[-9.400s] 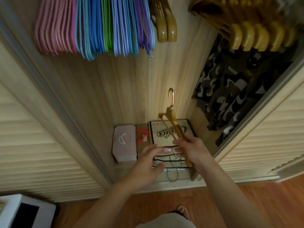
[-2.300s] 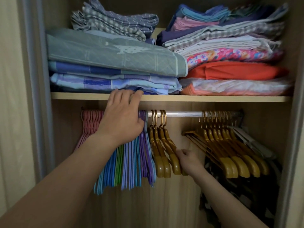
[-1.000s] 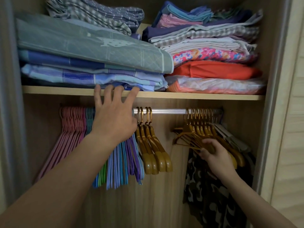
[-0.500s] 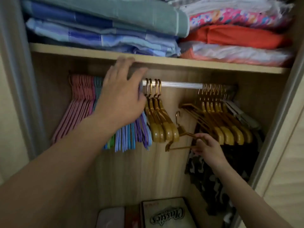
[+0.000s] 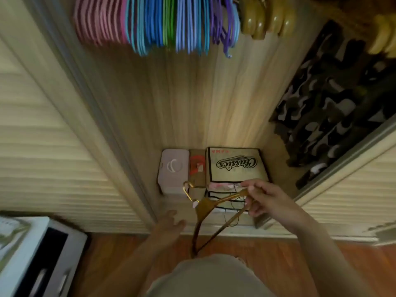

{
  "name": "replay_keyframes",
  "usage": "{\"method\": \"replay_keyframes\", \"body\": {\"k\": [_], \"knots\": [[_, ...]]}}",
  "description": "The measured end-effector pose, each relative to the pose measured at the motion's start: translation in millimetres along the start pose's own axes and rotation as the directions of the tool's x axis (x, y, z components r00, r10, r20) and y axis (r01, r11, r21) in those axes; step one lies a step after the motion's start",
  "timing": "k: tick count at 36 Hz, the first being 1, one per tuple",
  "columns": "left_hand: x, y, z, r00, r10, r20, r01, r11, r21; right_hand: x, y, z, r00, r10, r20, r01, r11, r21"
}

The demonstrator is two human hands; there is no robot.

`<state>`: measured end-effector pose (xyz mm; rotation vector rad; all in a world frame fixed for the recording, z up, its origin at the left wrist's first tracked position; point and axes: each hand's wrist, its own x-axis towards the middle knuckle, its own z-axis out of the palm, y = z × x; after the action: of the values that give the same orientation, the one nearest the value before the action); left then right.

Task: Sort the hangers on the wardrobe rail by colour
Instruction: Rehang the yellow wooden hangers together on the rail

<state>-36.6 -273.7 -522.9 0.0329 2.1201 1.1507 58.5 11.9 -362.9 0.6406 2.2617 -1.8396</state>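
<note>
View now tilted down to wardrobe floor; rail and shelf no longer seen. Gold hanger (image 5: pixel 211 205), half a second ago near rail, now held low at lower centre, pinched at one arm by right hand (image 5: pixel 271 199). Left hand (image 5: pixel 169 221) withdrawn from rail, fingers loosely curled, nothing held. Coloured hangers (image 5: pixel 158 24) seen along upper edge; boxes (image 5: pixel 236 166) below.

Boxes (image 5: pixel 235 166) fill the wardrobe floor; open space between them and hangers (image 5: pixel 154 24) overhead.

Dim warm light, motion blur, wide-angle edge distortion.
</note>
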Motion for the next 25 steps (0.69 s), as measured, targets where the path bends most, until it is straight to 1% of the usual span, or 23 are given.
{"method": "replay_keyframes", "body": {"k": [2, 3, 4, 5, 6, 8, 9, 11, 13, 14, 15, 17, 18, 19, 20, 21, 22, 23, 25], "knots": [[51, -72, -5, 1.0, 0.013, 0.014, -0.013, 1.0, 0.019, -5, -5, 2, 0.996, -0.042, 0.08, 0.04, 0.999, 0.03], [68, -99, -7, 0.998, 0.051, 0.028, -0.052, 0.999, 0.014, -7, -9, 3, 0.991, -0.065, 0.115, 0.06, 0.997, 0.045], [71, -106, -10, 0.997, 0.078, 0.019, -0.078, 0.996, 0.037, -8, -13, 2, 0.986, -0.085, 0.142, 0.077, 0.995, 0.066], [60, -96, -12, 0.997, 0.073, 0.041, -0.075, 0.995, 0.068, -9, -17, 0, 0.982, -0.106, 0.159, 0.092, 0.991, 0.093], [36, -69, -15, 0.997, 0.057, 0.053, -0.062, 0.994, 0.09, -9, -20, -2, 0.977, -0.125, 0.171, 0.102, 0.985, 0.136], [-3, -26, -21, 0.997, 0.076, 0.034, -0.079, 0.991, 0.106, -7, -25, -9, 0.966, -0.168, 0.194, 0.118, 0.963, 0.244], [-19, -10, -23, 0.998, 0.063, -0.006, -0.063, 0.995, 0.079, -5, -26, -13, 0.959, -0.187, 0.212, 0.12, 0.948, 0.293], [-33, 0, -21, 0.998, 0.018, -0.06, -0.018, 1.0, -0.001, -1, -24, -22, 0.948, -0.208, 0.24, 0.113, 0.927, 0.357], [-39, 4, -17, 0.999, -0.005, -0.051, 0.003, 0.999, -0.034, 2, -22, -29, 0.948, -0.204, 0.243, 0.101, 0.92, 0.377], [-39, 5, -14, 0.999, -0.012, -0.05, 0.01, 0.999, -0.047, 3, -21, -30, 0.957, -0.193, 0.218, 0.098, 0.919, 0.382], [-37, 4, -12, 0.998, -0.025, -0.062, 0.022, 0.998, -0.054, 6, -18, -30, 0.973, -0.164, 0.161, 0.092, 0.92, 0.381], [-34, 5, -12, 0.996, -0.053, -0.071, 0.048, 0.997, -0.067, 14, -7, -26, 0.997, -0.064, -0.032, 0.071, 0.942, 0.327], [-32, 6, -13, 0.996, -0.068, -0.062, 0.063, 0.995, -0.078, 19, 0, -24, 0.987, -0.007, -0.158, 0.048, 0.965, 0.259], [-31, 7, -14, 0.995, -0.081, -0.06, 0.075, 0.993, -0.094, 23, 8, -21, 0.961, 0.043, -0.272, 0.012, 0.981, 0.195], [-32, 10, -16, 0.994, -0.089, -0.059, 0.082, 0.99, -0.112, 26, 14, -18, 0.933, 0.079, -0.352, -0.024, 0.987, 0.158], [-31, 11, -16, 0.995, -0.081, -0.064, 0.071, 0.988, -0.138, 28, 20, -16, 0.914, 0.106, -0.391, -0.048, 0.987, 0.155], [-30, 11, -16, 0.996, -0.064, -0.069, 0.051, 0.984, -0.173, 29, 24, -13, 0.91, 0.125, -0.395, -0.064, 0.985, 0.163], [-30, 13, -14, 0.996, -0.063, -0.066, 0.046, 0.971, -0.235, 27, 27, -10, 0.917, 0.135, -0.375, -0.077, 0.983, 0.167], [-36, 30, -8, 0.997, -0.082, -0.004, 0.072, 0.896, -0.438, 22, 28, -1, 0.942, 0.154, -0.297, -0.12, 0.984, 0.13]]}}
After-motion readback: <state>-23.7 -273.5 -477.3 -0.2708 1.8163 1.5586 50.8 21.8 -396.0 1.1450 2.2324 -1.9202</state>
